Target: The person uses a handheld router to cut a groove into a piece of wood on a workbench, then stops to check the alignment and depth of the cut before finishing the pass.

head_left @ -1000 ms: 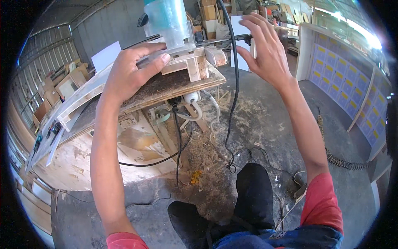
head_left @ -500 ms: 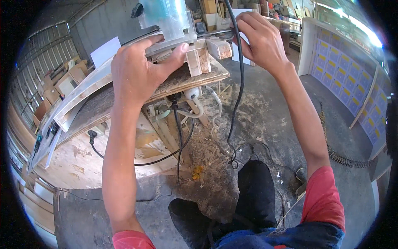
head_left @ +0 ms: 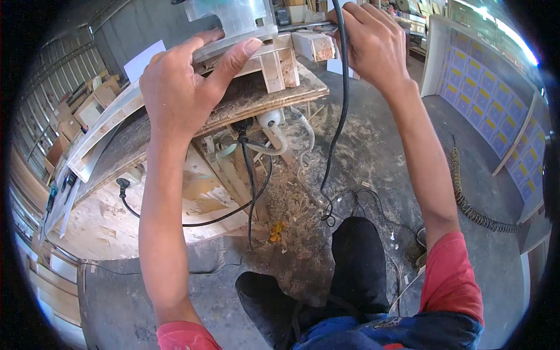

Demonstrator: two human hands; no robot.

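My left hand (head_left: 178, 87) is closed on the lower part of a trim router (head_left: 230, 26) with a clear plastic base. Its thumb lies along the base's near edge, and the fingertips reach behind it. The router rests on a curved, pale wooden workpiece (head_left: 111, 119) on the bench, its top cut off by the frame. My right hand (head_left: 373, 46) is raised off the bench's right end, fingers curled. A thin metal bar (head_left: 309, 26) runs up to these fingers, but what they hold is hidden. A black cable (head_left: 339, 116) hangs down just in front of the fingertips.
Wooden blocks (head_left: 280, 69) sit under the workpiece on the plywood bench top (head_left: 291, 96). Below hang plugs and black cables (head_left: 251, 169). Wood shavings (head_left: 291, 198) and looped cords cover the floor by my knees. A coiled hose (head_left: 466, 204) and patterned panels (head_left: 481, 93) are at right.
The bench, router and both hands sit slightly higher in the picture, with the left hand and router a little further left. The right hand has turned slightly beside the cable.
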